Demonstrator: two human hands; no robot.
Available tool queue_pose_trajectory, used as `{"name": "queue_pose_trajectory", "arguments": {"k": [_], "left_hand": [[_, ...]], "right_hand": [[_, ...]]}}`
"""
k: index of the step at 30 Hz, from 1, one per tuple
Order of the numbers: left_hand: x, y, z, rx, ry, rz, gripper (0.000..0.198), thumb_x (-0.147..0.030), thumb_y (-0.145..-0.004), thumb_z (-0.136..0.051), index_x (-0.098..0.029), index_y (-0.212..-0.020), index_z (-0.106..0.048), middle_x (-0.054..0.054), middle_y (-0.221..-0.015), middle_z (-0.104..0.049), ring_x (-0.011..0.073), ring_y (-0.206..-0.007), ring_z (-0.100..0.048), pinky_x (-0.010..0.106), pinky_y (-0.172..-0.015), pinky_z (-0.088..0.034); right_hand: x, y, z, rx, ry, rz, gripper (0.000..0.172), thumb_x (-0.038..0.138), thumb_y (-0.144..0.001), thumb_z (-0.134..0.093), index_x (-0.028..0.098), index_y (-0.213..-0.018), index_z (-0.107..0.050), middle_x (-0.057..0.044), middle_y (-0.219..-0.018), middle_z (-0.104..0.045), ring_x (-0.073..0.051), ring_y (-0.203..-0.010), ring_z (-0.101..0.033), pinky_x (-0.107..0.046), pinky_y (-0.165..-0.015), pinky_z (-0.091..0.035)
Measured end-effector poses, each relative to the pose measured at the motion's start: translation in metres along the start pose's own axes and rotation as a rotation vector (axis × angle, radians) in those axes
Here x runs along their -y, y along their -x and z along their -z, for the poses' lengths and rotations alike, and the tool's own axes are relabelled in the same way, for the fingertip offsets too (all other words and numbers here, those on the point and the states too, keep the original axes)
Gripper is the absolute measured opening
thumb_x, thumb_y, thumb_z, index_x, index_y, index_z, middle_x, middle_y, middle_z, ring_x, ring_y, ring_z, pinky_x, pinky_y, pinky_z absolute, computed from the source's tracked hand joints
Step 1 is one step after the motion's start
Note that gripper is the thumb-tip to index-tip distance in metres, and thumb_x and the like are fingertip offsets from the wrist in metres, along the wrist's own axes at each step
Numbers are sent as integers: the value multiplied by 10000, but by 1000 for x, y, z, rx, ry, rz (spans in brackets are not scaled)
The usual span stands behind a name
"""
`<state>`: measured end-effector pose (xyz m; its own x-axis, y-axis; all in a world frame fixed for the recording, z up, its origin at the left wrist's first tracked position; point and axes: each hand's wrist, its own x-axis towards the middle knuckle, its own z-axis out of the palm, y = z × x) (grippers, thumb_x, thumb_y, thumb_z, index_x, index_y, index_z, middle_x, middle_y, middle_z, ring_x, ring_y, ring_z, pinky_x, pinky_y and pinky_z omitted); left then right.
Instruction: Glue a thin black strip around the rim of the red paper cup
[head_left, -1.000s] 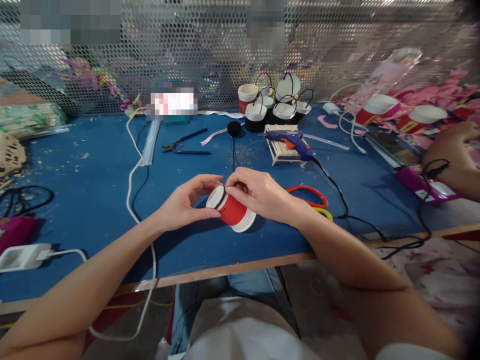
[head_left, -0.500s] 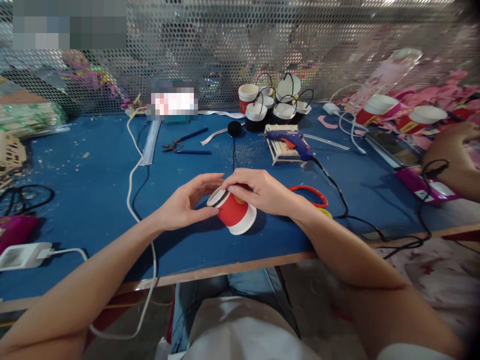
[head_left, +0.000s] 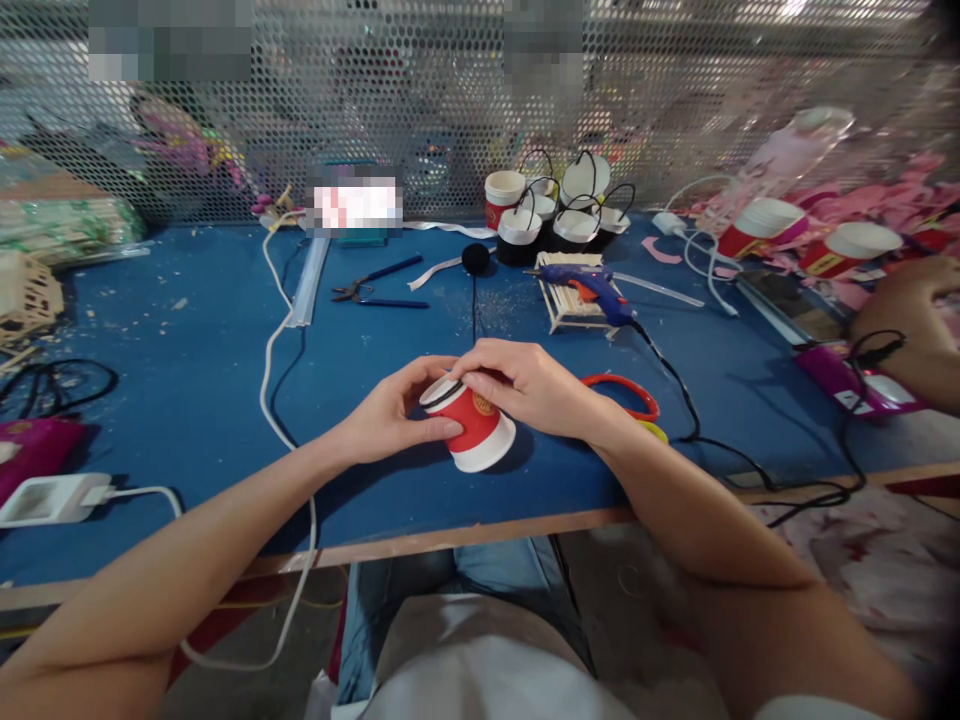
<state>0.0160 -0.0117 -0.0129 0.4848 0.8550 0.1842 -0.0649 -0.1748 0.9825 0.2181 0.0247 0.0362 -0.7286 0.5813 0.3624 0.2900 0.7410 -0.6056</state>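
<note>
A red and white paper cup is tilted over the near middle of the table, its wide white end toward the lower right. Black cord lies along the rim of its narrow, upper end. My left hand grips the cup from the left, thumb across the red side and fingers behind. From the right, my right hand closes its fingertips on the cup's upper edge at the cord. A black ball of yarn sits beyond, its strand running toward my right hand.
A blue glue gun rests on a small wooden stick rack. Pliers lie to the left. Several black-wrapped cups with handles stand at the back. A white cable crosses the left side. Another person's arm is at right.
The left thumb has slid farther across the cup's red side. The cup has turned slightly, showing more of its gold emblem. The view has shifted a little.
</note>
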Motion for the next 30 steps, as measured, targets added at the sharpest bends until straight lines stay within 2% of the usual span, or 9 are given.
{"name": "queue_pose_trajectory", "arguments": {"k": [4,8,13,20,26,30], "left_hand": [[-5,-1,1,31,1,-15,609,-172,-708,-740,-240,-1257,-486,73,-1187,-587,211,-1105,-559,346,-957,-446],[-8,-2,3,22,-1,4,639,-191,-704,-744,-238,-1278,-469,80,-1143,-603,223,-1093,-566,360,-944,-449],[-9,-2,2,5,16,31,637,-235,-718,-734,-251,-1292,-457,89,-1214,-570,230,-1073,-581,371,-929,-456],[-10,-3,-1,-52,-63,17,566,-254,-731,-724,-222,-1244,-487,73,-1101,-599,211,-1039,-578,366,-922,-443],[-9,-4,-4,-43,-25,15,575,-245,-721,-731,-215,-1242,-492,77,-1116,-602,219,-1042,-582,378,-921,-451],[-8,-3,-1,-33,-75,-9,599,-254,-725,-730,-222,-1265,-471,86,-1130,-600,226,-1064,-581,389,-931,-455]], "right_hand": [[3,2,0,-24,47,46,187,142,-904,-444,185,-944,-622,-42,-895,-653,-128,-801,-603,-260,-704,-470],[3,3,-3,-55,93,74,173,153,-910,-441,188,-932,-609,-48,-885,-646,-142,-817,-599,-281,-723,-481],[2,3,-6,-76,110,101,186,133,-914,-426,171,-949,-604,-57,-875,-626,-137,-805,-586,-275,-718,-480],[4,4,-6,-82,134,91,195,125,-913,-420,160,-949,-608,-61,-868,-630,-134,-782,-583,-267,-702,-468],[4,5,-3,-68,106,100,109,149,-882,-513,167,-931,-609,-31,-832,-642,-112,-730,-574,-233,-649,-451],[3,5,-3,-84,113,123,116,149,-892,-504,169,-917,-615,-29,-825,-645,-109,-730,-576,-228,-640,-449]]}}
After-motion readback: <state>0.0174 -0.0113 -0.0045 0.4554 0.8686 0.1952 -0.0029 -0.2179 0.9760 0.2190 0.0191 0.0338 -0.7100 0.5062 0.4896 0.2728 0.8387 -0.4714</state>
